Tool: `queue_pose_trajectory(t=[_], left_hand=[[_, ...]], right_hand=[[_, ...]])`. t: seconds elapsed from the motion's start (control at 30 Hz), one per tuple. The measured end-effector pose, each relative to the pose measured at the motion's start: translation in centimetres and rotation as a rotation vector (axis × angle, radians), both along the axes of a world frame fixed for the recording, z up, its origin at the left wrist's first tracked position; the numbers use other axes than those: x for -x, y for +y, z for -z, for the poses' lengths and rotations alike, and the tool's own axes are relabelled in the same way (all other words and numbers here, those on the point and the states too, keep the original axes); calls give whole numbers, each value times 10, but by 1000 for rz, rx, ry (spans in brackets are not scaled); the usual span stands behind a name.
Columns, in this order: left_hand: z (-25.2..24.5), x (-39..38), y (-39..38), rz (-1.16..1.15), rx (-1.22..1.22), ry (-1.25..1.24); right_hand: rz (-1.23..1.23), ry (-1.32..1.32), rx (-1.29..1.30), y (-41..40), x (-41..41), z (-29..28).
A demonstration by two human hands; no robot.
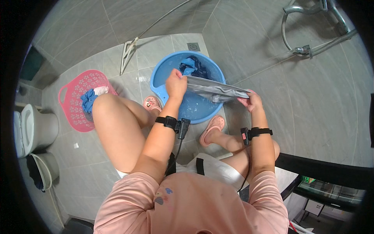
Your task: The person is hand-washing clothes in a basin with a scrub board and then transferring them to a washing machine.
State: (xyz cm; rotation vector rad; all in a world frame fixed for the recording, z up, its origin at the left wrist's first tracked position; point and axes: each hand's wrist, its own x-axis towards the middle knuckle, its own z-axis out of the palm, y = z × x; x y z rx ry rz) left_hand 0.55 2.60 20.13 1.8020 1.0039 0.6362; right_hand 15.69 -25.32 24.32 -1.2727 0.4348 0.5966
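A grey garment [214, 89] is stretched taut above a blue plastic basin [157, 65], its straight edge running between my two hands. My left hand [176, 86] grips the garment's left end. At its right end, my right hand [252, 101] pinches the fabric. Below hangs the loose, creased part of the cloth, over the basin's right rim. Water with specks of foam shows in the basin [195, 109]. Dark navy and bright blue wet clothes [194, 67] lie bunched at its far side. What kind of garment I hold cannot be told.
A pink plastic laundry basket [77, 117] with blue and white clothes [89, 99] stands at left. Beyond it are a white toilet [43, 128] and a bin [48, 169]. A white squeegee-like tool [127, 54] leans by the wall. A drain [193, 46] and metal shower hose [284, 32] are ahead.
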Motion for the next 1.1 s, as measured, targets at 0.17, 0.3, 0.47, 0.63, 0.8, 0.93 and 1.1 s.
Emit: queue_pose_trajectory(t=[0.17, 0.3, 0.47, 0.63, 0.8, 0.93, 1.1], left_hand=[[29, 1, 14, -80, 45, 42], [20, 3, 13, -30, -152, -182], [-12, 4, 8, 157, 218, -219], [-12, 15, 24, 782, 147, 66], [62, 14, -20, 1382, -53, 679], [109, 10, -64, 1185, -130, 859], [143, 25, -83, 852, -66, 901]], right_hand=[[-612, -227, 208, 25, 8, -45], [-781, -483, 676, 27, -12, -67], [-669, -1050, 898, 45, -49, -72], [-672, -1243, 888, 43, -44, -43], [-1613, -696, 1100, 12, -29, 41], [-1567, -561, 1137, 50, -22, 105], [-1334, -695, 1357, 102, 55, 177]])
